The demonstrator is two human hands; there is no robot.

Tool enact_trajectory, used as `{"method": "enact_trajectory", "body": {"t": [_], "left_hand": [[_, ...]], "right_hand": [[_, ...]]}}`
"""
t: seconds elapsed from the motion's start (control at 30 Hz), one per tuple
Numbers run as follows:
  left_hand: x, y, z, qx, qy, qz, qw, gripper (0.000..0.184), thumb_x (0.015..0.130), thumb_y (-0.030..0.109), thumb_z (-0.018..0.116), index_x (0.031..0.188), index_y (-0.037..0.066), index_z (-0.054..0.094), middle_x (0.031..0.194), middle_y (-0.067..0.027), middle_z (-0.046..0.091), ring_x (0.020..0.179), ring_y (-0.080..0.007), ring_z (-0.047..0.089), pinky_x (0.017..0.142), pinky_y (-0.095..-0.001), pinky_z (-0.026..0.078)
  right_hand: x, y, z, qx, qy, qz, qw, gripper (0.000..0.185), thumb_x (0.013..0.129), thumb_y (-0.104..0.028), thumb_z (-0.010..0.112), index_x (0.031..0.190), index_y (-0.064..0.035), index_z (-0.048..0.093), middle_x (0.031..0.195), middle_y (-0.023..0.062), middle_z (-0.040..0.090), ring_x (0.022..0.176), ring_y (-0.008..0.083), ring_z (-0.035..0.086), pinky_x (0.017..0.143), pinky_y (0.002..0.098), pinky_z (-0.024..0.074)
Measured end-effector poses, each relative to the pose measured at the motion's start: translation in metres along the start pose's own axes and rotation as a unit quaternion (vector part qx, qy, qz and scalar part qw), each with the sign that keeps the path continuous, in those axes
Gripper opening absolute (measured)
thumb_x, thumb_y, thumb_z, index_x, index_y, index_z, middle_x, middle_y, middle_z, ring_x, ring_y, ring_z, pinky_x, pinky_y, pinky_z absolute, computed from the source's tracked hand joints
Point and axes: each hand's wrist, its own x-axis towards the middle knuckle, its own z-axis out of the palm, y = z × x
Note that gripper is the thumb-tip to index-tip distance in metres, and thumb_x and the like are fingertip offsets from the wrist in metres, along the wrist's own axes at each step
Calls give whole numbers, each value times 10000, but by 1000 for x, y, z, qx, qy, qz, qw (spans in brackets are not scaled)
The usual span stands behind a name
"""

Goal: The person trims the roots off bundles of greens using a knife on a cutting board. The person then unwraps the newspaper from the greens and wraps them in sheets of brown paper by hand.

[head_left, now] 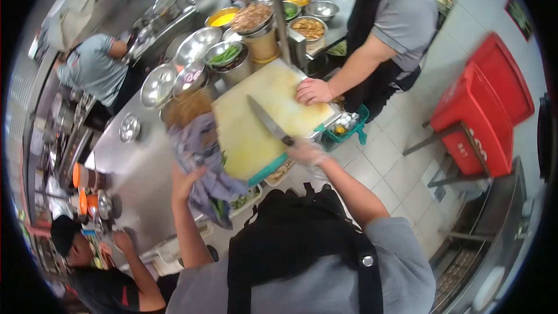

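In the head view, a large kitchen knife [265, 117] lies slantwise over the yellowish-white cutting board [241, 151], its tip pointing to the far left. My right hand [306, 153], in a clear thin glove, is closed round its dark handle at the board's near edge. A crumpled grey-purple cloth [206, 168] hangs from my left hand [187, 181], just left of the board. Some of the left fingers are hidden by the cloth's folds. Bits of green show beside and below the cloth. A co-worker's hand [314, 91] rests flat on the board's right side.
Metal bowls [158, 85] and a bowl of green vegetables [223, 53] crowd behind the board. A teal basket [349, 128] stands at its right corner. The steel table [133, 157] extends left. Co-workers stand left and right; a red bin [479, 122] is far right.
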Motion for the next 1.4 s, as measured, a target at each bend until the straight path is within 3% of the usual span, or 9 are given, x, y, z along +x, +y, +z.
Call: {"method": "enact_trajectory", "body": {"t": [0.2,0.57,0.67,0.77,0.87,1.07,1.13,1.23,1.4], "left_hand": [[50,44,65,246,-38,159,955,1124,555,309,865,1498,29,321,1319,-187,570,1196,-327,573,1034,-401,436],[128,32,156,370,-176,158,898,1235,530,418,843,1543,49,240,1492,-252,409,1362,-388,432,1116,-408,378],[153,20,205,416,-223,135,871,1295,523,457,858,1562,67,189,1555,-243,310,1422,-384,342,1158,-436,324],[161,19,232,495,-227,134,828,1389,491,537,880,1578,92,138,1587,-234,244,1460,-388,268,1166,-582,244],[150,38,234,625,-207,62,750,1465,443,615,886,1594,186,87,1598,-227,218,1480,-382,227,1120,-715,164],[134,25,284,490,-86,268,825,1014,632,617,820,1494,280,404,1557,-179,340,1454,-357,290,1116,-725,119],[139,17,296,390,-32,302,869,517,812,331,763,1266,143,603,1397,-151,518,1313,-366,461,1069,-590,329],[139,10,292,274,8,295,915,202,895,147,648,1079,67,620,1188,-143,599,1090,-397,574,917,-494,454],[128,12,295,264,62,267,925,167,879,15,557,1044,8,533,1096,-210,579,981,-451,583,823,-496,482]], "right_hand": [[-61,22,-56,327,-140,172,918,362,893,-216,659,1173,-10,559,806,104,654,602,164,621,554,327,510],[-156,-9,-148,309,10,201,930,520,920,-157,645,1405,-75,479,774,23,567,542,74,507,497,256,457],[-164,-5,-147,333,51,162,927,564,932,-174,634,1457,-102,441,927,109,647,697,162,640,658,319,545],[-157,3,-137,139,67,122,980,601,958,-191,583,1515,-177,356,1375,220,560,1239,437,551,1015,468,444],[-149,0,-127,94,110,58,988,641,965,-198,561,1545,-250,292,1397,197,537,1207,476,527,970,513,463],[-125,-18,-127,11,58,87,994,661,978,-222,527,1564,-292,228,1354,193,563,1053,466,611,857,544,489],[-114,-9,-117,22,63,75,995,649,985,-219,526,1561,-307,240,1329,222,571,1078,464,603,871,521,485],[-110,-11,-118,28,63,61,996,642,992,-221,523,1561,-322,241,1269,251,597,1076,463,608,863,506,483],[-109,-5,-117,-9,35,55,998,633,997,-236,515,1560,-323,238,1202,251,630,1032,467,623,842,520,485]]}}
